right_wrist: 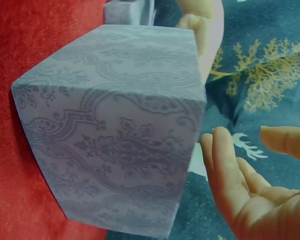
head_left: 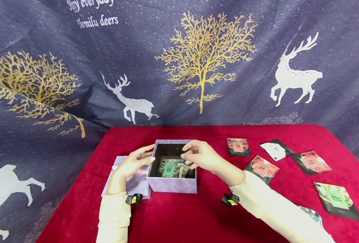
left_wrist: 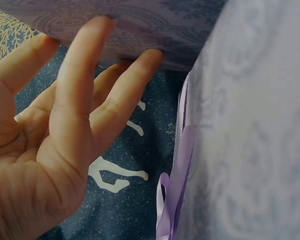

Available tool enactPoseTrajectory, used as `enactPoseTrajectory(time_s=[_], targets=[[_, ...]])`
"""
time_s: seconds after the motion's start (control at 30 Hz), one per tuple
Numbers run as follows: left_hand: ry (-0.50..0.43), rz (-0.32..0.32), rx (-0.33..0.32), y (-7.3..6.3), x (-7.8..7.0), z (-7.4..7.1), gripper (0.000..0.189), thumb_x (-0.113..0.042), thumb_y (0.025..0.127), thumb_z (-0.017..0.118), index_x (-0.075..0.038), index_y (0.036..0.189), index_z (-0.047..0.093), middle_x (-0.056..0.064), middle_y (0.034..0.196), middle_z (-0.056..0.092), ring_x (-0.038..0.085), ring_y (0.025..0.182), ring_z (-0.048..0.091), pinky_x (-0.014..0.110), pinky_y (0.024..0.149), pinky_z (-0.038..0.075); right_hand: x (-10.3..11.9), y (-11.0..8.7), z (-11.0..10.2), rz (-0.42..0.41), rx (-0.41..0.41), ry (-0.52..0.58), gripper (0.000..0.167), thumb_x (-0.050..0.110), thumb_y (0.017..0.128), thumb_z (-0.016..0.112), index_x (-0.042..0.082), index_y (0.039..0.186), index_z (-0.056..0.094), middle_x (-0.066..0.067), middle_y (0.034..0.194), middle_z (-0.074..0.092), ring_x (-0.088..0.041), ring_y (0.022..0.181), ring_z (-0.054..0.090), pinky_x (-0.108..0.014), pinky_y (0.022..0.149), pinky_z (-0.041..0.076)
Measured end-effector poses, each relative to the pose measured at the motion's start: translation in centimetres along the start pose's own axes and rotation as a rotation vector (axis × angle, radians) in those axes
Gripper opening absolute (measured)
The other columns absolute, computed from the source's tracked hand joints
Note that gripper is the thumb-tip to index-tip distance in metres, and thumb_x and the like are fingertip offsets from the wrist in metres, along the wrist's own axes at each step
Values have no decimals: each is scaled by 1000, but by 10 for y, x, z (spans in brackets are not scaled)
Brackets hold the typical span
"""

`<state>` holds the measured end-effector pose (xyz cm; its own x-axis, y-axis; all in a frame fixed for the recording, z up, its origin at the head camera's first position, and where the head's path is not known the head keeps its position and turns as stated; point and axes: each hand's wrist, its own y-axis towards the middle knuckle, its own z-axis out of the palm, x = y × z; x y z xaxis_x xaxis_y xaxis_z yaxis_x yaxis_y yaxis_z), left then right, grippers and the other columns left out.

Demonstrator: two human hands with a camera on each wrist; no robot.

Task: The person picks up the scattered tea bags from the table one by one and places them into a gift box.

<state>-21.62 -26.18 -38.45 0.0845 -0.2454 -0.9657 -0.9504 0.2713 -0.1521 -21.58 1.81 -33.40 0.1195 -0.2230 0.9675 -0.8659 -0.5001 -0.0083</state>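
Observation:
A lilac patterned box [head_left: 171,185] stands on the red cloth with its top uncovered and a dark inside. At its bottom lies a dark packet with a green label [head_left: 168,168], partly hidden by a pale patch on its right. My left hand [head_left: 133,165] is at the box's left side; in the left wrist view its fingertips touch the wall. My right hand [head_left: 203,156] hovers over the right rim, fingers loosely bent. The right wrist view shows thumb and fingers apart, nothing held. Left of the box lies a lilac lid [head_left: 141,189] with a ribbon [left_wrist: 182,185].
To the right lie several flat packets: a red-labelled one [head_left: 238,146], a white one [head_left: 275,150], more red ones [head_left: 263,167] and a green one [head_left: 337,199]. Another packet [head_left: 313,215] is partly under the right sleeve. A dark printed cloth [head_left: 228,114] hangs behind.

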Motion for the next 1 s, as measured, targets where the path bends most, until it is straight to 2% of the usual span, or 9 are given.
enactPoseTrajectory(time_s=[0.2,0.43,0.7,0.87,1.0], targets=[[0,-2,1,0,0,0,63,-11,92,58,-10,149,31,26,146,37,31,117,55,40,76,53,-6,-15,-4,-16,-13,-4,28,4,87,57,-10,111,53,-20,94,67,-14,74,64,-35,66,56],[3,-2,-3,0,0,1,62,-10,92,58,-10,149,31,26,147,36,34,120,52,41,76,53,-15,-39,-2,-67,-78,-149,21,4,85,62,-3,104,59,-14,88,67,-18,70,64,-31,63,54],[17,-1,-8,-1,-3,-1,63,-12,92,58,-10,149,31,26,147,36,31,119,53,43,78,52,-15,-67,-16,-172,-132,-276,17,8,83,67,2,98,63,-5,83,69,-11,73,60,-26,69,49],[18,-4,-3,0,-2,-1,63,-12,92,58,-10,149,31,26,147,36,32,120,53,43,79,52,-23,-83,-33,-160,-99,-317,18,10,83,69,4,99,62,-3,83,68,-7,71,60,-25,66,49],[17,-7,-1,-1,-1,-1,63,-12,92,58,-11,149,31,26,147,36,30,118,54,42,78,52,-32,-93,-52,-111,-79,-343,19,10,84,68,3,101,62,-2,84,67,-5,71,60,-24,64,48]])
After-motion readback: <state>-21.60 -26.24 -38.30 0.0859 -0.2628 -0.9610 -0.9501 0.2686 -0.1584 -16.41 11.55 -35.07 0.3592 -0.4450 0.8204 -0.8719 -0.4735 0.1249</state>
